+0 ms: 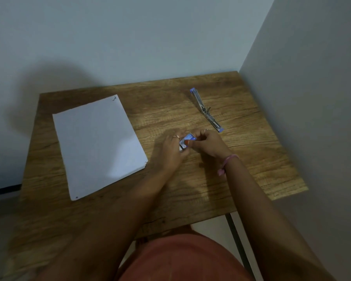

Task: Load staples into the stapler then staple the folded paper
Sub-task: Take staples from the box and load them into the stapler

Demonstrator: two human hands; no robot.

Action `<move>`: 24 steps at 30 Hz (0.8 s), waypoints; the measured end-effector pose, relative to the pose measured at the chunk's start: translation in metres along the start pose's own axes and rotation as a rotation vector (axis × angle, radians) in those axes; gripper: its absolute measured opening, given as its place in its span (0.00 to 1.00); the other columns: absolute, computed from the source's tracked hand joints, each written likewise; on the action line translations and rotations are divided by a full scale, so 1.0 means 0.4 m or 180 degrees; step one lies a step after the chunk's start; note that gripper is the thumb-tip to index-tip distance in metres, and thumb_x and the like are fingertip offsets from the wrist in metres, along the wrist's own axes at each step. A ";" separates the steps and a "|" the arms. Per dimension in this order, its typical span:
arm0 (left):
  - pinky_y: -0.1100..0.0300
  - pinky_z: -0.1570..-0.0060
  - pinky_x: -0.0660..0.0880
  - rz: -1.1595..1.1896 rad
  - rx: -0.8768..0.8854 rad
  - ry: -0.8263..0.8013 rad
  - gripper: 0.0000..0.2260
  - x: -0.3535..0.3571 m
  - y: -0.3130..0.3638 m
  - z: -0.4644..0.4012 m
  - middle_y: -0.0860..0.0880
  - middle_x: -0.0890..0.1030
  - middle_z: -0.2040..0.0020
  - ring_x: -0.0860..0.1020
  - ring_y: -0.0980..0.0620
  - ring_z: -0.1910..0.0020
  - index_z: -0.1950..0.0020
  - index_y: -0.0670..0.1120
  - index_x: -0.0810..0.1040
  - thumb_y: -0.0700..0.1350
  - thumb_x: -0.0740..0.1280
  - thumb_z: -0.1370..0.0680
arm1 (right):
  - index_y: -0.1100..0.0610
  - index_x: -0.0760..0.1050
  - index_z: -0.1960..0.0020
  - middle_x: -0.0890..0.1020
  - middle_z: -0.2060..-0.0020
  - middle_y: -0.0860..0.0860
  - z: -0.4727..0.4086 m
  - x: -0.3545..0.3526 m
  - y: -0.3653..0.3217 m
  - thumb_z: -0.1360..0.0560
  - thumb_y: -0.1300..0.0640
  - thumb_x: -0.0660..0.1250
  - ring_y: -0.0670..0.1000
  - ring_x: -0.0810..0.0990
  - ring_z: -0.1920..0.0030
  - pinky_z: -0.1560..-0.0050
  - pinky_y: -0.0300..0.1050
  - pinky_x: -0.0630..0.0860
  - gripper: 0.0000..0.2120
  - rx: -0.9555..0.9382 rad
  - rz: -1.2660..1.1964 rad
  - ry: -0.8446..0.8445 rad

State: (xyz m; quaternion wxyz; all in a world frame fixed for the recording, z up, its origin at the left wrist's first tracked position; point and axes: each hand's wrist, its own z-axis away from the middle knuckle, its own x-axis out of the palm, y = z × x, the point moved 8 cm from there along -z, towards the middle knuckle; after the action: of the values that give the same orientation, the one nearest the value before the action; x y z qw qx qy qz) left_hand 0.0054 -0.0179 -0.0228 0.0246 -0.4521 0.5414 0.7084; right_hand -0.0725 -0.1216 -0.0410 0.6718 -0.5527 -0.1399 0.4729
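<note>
Head view looks down on a wooden bench (190,189) set into a wall corner, its near edge partly covered by the person's forearms and lap. On the bench's left part lies the white paper (98,145), flat; whether it is folded cannot be told from here. Well apart from it, toward the far right, the stapler (207,110) lies swung fully open in a long line, blue at both ends. Near the middle, the hands are together: the left hand (173,151) and right hand (208,144) both pinch a small blue-and-white staple box (186,142), mostly hidden by fingers, so its state is unclear. A pink band (228,162) circles the right wrist.
</note>
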 end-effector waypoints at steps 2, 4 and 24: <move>0.63 0.38 0.66 0.0053 0.0069 0.0028 0.24 -0.001 0.002 0.012 0.45 0.75 0.33 0.72 0.49 0.34 0.29 0.44 0.69 0.43 0.69 0.24 | 0.66 0.79 0.52 0.81 0.61 0.57 0.000 -0.007 0.010 0.27 0.61 0.72 0.49 0.77 0.64 0.64 0.37 0.75 0.08 0.0141 -0.0029 -0.0014; 0.63 0.36 0.63 -0.0049 0.0057 0.0089 0.25 -0.002 -0.007 0.026 0.46 0.73 0.31 0.70 0.49 0.32 0.28 0.44 0.68 0.45 0.70 0.24 | 0.63 0.79 0.59 0.80 0.66 0.53 0.001 -0.024 0.024 0.27 0.63 0.71 0.46 0.76 0.67 0.67 0.32 0.74 0.04 0.0244 -0.0069 0.0144; 0.77 0.50 0.62 -0.0239 0.0090 0.0237 0.14 -0.007 -0.037 0.084 0.46 0.78 0.41 0.74 0.55 0.45 0.39 0.42 0.79 0.41 0.69 0.24 | 0.57 0.79 0.61 0.84 0.56 0.59 0.003 -0.071 0.051 0.26 0.59 0.70 0.57 0.82 0.50 0.42 0.55 0.77 0.05 0.0395 0.0533 0.0489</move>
State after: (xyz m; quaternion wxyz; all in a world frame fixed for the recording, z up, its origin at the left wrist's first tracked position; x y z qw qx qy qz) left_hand -0.0059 0.0158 -0.0317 0.0374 -0.4977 0.5346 0.6820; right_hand -0.0977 -0.1446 -0.0487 0.6716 -0.5545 -0.0119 0.4913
